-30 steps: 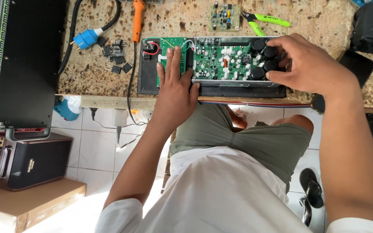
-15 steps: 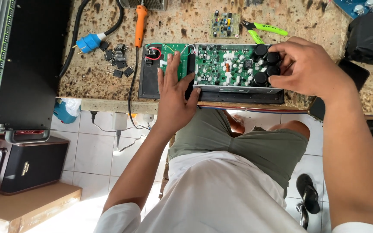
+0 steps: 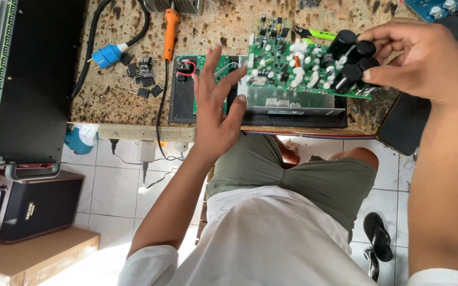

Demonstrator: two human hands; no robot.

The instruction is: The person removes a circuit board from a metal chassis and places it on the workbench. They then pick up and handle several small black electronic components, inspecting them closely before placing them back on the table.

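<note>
Since half a second ago the green circuit board [image 3: 303, 69] has been tilted up off the black chassis [image 3: 208, 114] at upper centre. The right hand [image 3: 425, 61] pinches its black capacitors [image 3: 352, 58]. The left hand [image 3: 216, 114], fingers spread, rests beside the board's left edge.

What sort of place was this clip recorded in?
Probably a small electronics repair bench. A green circuit board is gripped by the right hand, an orange soldering iron lies on the speckled stone counter, and loose black components sit nearby.
</note>
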